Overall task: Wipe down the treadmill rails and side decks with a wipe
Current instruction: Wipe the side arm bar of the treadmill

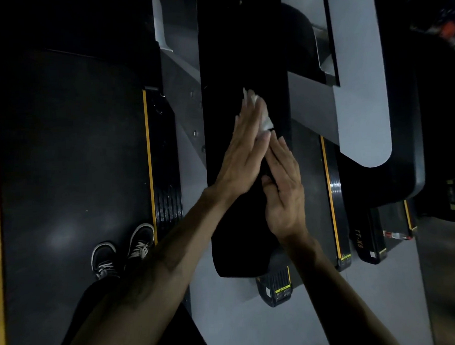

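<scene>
A broad black treadmill rail (219,99) runs up the middle of the head view. My left hand (243,150) lies flat on it with straight fingers, pressing a crumpled white wipe (264,116) against the rail; the wipe shows at the fingertips and along the hand's right side. My right hand (284,188) rests flat on the rail just below and to the right, fingers straight and touching the left hand's edge. The side deck (166,175) with ribbed black tread and a yellow stripe lies left of the rail.
The treadmill belt (71,153) spreads on the left, with my two black shoes (123,251) on it. A second treadmill's grey and black rail (361,88) and yellow-striped decks (336,201) stand to the right. Grey floor (240,315) lies between.
</scene>
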`<state>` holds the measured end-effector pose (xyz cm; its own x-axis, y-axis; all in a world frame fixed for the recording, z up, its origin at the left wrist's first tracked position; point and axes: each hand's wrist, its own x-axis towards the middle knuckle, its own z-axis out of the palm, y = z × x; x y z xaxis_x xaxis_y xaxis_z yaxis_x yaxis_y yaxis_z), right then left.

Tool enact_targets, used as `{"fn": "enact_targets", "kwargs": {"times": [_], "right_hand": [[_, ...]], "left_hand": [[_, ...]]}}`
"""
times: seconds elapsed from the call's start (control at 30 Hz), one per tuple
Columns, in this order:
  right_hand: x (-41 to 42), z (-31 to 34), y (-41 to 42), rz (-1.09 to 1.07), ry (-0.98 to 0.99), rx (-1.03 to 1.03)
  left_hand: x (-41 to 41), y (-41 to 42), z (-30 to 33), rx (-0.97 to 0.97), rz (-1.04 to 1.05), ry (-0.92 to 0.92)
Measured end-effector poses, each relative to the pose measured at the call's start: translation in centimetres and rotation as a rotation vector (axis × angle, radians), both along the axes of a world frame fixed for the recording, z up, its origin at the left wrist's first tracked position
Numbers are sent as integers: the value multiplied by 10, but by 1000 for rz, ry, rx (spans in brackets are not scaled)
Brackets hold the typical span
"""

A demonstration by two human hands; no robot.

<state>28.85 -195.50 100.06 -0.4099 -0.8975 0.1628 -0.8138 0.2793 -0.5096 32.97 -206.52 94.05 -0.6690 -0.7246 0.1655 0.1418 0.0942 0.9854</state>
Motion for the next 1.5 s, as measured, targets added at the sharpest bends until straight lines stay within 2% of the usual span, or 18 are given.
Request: {"fn": "enact_targets", "kwargs": {"times": [0.17, 0.43, 0.6, 0.87, 1.2, 1.33, 1.43, 1.5], "right_hand": [[1, -2, -1, 4, 33, 1], [7, -3, -6, -38, 231, 77], [10, -2, -9, -65, 244, 74], [4, 3, -24, -49, 309, 138], [-35, 4, -72, 39, 377, 166], [-33, 2, -75, 0, 352, 154], [-29, 1, -74, -9, 344, 148], [-28, 2, -75, -21, 351, 151]], "left_hand": [[-9, -32, -7, 108, 31, -80], [17, 14, -24, 364, 46, -6], [22, 24, -5, 282, 5, 22], [-12, -47, -10, 178, 35, -22], [-5, -30, -49, 423, 109, -52], [1, 6, -49, 324, 148, 16], [4, 9, -47, 413, 136, 51], [2, 2, -46, 398, 133, 86]]}}
